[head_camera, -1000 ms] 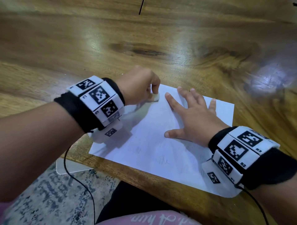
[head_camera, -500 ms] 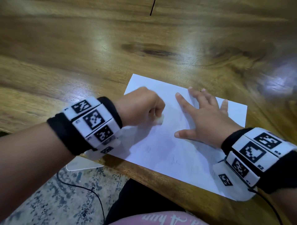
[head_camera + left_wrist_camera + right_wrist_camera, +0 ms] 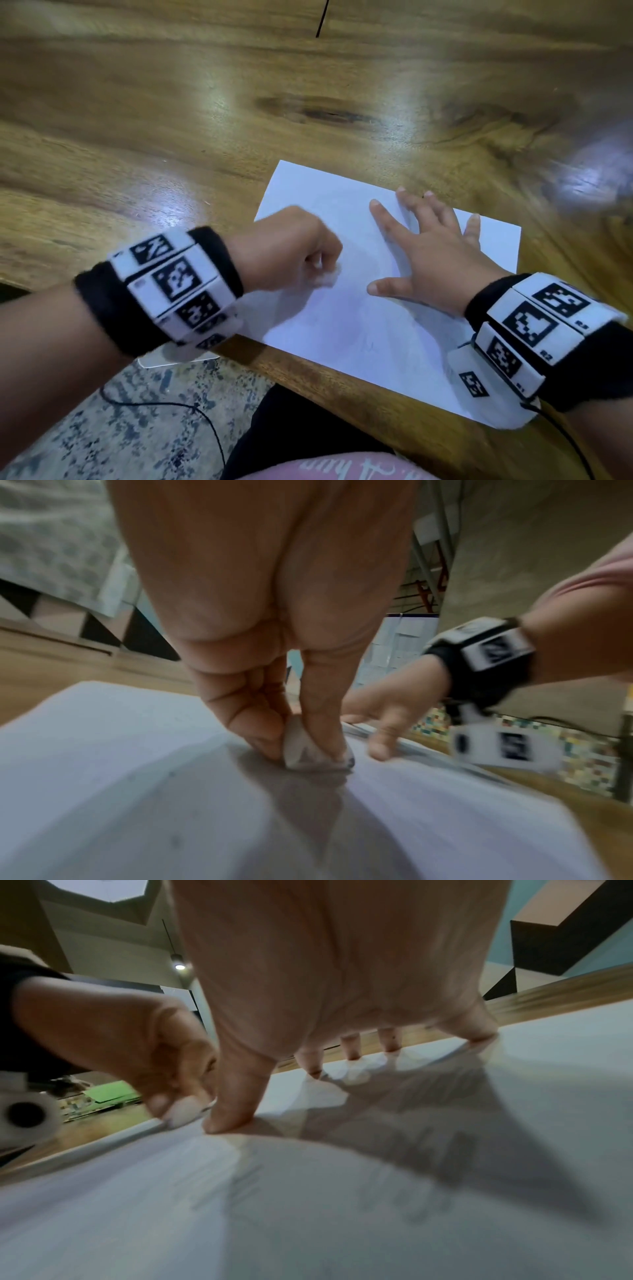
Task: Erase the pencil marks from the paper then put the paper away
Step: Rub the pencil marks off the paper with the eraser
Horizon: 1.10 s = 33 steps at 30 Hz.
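Glossy wooden table fills the head view, with the paper near its edge at about 5 o'clock. On it, the left hand pinches a white eraser; the right hand lies flat, fingers spread. The left wrist view shows thumb and fingers curled round the eraser, pressed onto the sheet. From the right wrist, spread fingertips press the paper, faint pencil marks at 6 o'clock.

A glossy wooden table with a dark knot — below, a speckled rug.
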{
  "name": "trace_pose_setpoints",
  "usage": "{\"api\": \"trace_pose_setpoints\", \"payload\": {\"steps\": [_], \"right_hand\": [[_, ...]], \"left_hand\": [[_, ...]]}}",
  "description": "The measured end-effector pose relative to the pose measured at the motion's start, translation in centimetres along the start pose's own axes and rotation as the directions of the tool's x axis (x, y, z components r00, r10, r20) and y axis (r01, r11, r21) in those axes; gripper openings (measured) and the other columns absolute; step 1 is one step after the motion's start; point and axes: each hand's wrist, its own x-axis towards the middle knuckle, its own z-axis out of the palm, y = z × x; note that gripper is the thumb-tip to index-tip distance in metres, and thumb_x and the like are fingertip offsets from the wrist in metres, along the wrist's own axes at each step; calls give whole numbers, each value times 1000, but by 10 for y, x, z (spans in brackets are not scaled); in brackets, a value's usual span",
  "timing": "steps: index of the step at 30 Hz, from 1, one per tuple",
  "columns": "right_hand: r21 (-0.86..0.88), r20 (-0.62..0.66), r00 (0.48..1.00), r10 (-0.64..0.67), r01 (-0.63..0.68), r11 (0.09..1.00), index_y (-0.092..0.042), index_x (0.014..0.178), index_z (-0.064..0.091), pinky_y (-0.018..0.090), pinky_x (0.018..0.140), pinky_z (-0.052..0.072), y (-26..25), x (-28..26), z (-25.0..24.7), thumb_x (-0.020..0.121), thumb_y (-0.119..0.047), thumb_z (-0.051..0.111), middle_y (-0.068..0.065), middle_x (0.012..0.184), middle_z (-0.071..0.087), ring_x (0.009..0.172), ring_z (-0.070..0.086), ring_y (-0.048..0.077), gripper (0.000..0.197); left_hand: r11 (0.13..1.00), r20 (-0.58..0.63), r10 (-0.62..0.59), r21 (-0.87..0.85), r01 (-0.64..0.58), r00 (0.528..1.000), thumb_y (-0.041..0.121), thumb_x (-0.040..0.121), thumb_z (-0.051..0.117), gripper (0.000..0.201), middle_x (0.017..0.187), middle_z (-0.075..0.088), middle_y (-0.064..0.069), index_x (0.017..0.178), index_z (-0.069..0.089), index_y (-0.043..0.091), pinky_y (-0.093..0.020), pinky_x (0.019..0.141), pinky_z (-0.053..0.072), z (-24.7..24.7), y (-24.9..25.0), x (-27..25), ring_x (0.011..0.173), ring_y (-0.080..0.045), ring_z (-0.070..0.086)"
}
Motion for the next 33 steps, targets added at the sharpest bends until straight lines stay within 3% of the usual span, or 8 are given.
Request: {"api": "trace_pose_setpoints", "payload": {"steps": [2, 6, 10, 14, 17, 26, 29, 33], "right_hand": [[3, 1, 1000, 0, 0, 1000, -46, 142, -17, 64, 110, -3, 0, 0, 0, 72, -70, 56, -12, 153, -24, 142, -23, 21, 104], [1, 2, 1000, 2, -2, 1000, -45, 142, -18, 64, 110, -4, -2, 0, 0, 72, -70, 55, -11, 153, -26, 142, -24, 21, 104], [-9, 17, 1000, 6, -6, 1000, -45, 143, -18, 64, 110, -4, -2, 0, -1, 73, -70, 55, -10, 153, -27, 142, -24, 21, 104], [-6, 7, 1000, 1, -1, 1000, -45, 143, -17, 65, 110, -3, -2, 0, -1, 73, -70, 56, -10, 153, -26, 142, -23, 22, 104], [-2, 7, 1000, -4, 4, 1000, -44, 143, -17, 65, 110, -4, -2, -1, -1, 73, -69, 56, -9, 153, -26, 142, -24, 22, 104], [15, 16, 1000, 2, -2, 1000, -45, 143, -17, 65, 110, -6, -1, 0, -1, 73, -68, 57, -11, 153, -27, 141, -27, 20, 105], [18, 15, 1000, 3, -3, 1000, -45, 143, -17, 65, 110, -6, -1, 1, -1, 72, -69, 57, -11, 153, -26, 141, -26, 20, 105], [8, 15, 1000, 4, -4, 1000, -45, 143, -17, 65, 110, -5, -1, 0, -1, 72, -69, 57, -11, 153, -26, 141, -26, 21, 105]], "left_hand": [[1000, 54, -8, -16, 8, 999, 27, 74, 69, 10, 59, 54, 6, 72, 67, 17, -5, 50, 29, 4, 0, -7, 54, -5, 47], [998, -64, -58, -33, 56, 996, 23, 75, 67, 8, 59, 58, 4, 75, 66, 15, -5, 51, 32, -7, 3, 15, 53, -4, 47], [995, -116, -99, -7, 99, 988, 19, 77, 63, 9, 66, 54, 0, 79, 64, 10, -27, 55, 32, -5, 8, 20, 63, -17, 46], [999, -24, 23, -24, -24, 999, 17, 75, 66, 18, 53, 46, 10, 60, 56, 14, -12, 51, 32, 10, 8, -8, 52, -6, 44], [999, 75, 15, -44, -12, 997, 20, 75, 68, 16, 53, 46, 18, 63, 58, 19, -5, 57, 35, 6, 6, -8, 54, 4, 47], [998, -110, -54, 9, 55, 992, 23, 79, 64, 8, 68, 57, -1, 74, 60, 17, -13, 54, 31, -4, 2, 19, 60, -12, 45], [999, -21, 32, -28, -33, 999, 23, 78, 64, 25, 63, 54, -1, 58, 49, 25, -12, 53, 29, 9, 7, -5, 56, -10, 45], [998, 94, 54, -48, -49, 994, 24, 77, 67, 12, 61, 51, 8, 67, 61, 18, -6, 59, 33, 6, 7, -8, 55, 2, 44]]}}
